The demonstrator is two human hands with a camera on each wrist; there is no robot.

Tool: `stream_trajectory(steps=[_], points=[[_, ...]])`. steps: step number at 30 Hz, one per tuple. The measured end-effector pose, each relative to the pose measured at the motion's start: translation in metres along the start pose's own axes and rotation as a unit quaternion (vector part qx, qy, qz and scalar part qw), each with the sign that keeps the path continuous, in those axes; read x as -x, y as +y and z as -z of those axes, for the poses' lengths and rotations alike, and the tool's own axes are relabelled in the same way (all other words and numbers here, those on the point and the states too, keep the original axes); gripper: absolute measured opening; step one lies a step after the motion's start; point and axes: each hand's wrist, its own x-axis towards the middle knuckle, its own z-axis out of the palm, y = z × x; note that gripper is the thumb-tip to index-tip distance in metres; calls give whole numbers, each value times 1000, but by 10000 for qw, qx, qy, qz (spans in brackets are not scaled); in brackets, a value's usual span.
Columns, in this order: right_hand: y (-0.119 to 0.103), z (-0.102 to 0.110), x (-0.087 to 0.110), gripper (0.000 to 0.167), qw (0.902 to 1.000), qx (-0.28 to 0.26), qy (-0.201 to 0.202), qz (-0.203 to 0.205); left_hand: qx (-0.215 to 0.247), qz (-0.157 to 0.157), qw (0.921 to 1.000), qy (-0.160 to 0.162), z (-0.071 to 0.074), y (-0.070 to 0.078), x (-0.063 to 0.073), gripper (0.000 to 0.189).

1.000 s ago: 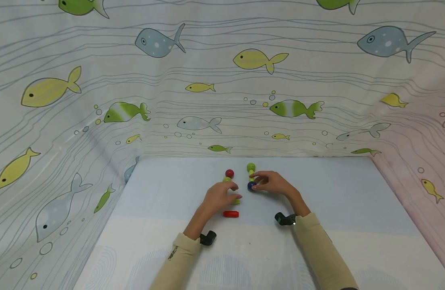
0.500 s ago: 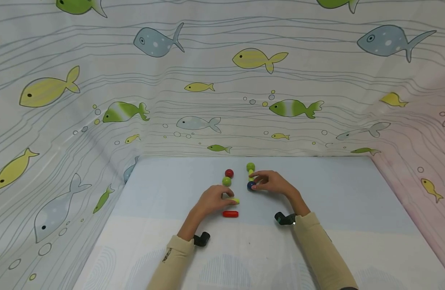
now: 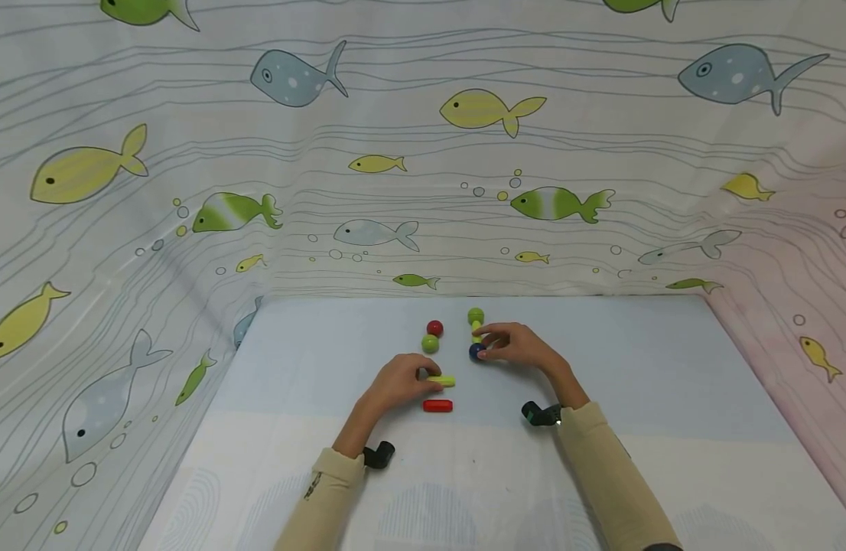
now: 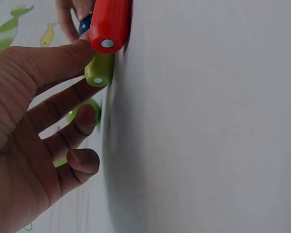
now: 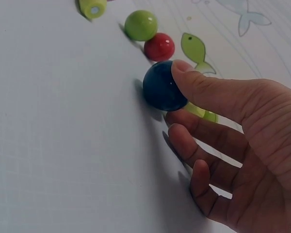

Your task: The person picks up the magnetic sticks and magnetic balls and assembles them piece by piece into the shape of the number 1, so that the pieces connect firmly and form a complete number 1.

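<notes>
My left hand [image 3: 398, 380] is at a yellow-green magnetic rod [image 3: 447, 381], pinching it between thumb and index finger; the left wrist view shows the rod's end with a metal disc [image 4: 98, 80]. The other fingers are loosely bent. With thumb and fingertips my right hand [image 3: 518, 346] holds a dark blue ball [image 5: 162, 87]. That ball lies in line with another yellow-green rod [image 3: 476, 329] and a green ball [image 3: 475, 315] at its far end. Part of this middle rod is hidden behind the fingers.
A red magnetic rod [image 3: 437, 405] lies just in front of the left hand's rod. Beyond that hand a red ball [image 3: 434, 328] and a green ball [image 3: 430, 343] sit side by side. A fish-patterned curtain [image 3: 423, 207] borders the table [image 3: 636, 367].
My left hand has drawn back from beside the loose green ball, down and left, and its fingers have closed on the yellow-green rod. The right hand stays at the blue ball.
</notes>
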Motion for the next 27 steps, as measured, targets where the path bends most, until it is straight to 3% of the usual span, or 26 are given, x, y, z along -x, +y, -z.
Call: stream_trajectory(steps=[14,27], points=[[-1,0,-1,46,10000,-51,28,-30,318,-22,9995,9,-1,-6,-3,17],[1,0,-1,46,10000,-39,39,-82,208,207,9995,64,-6,5,-11,16]])
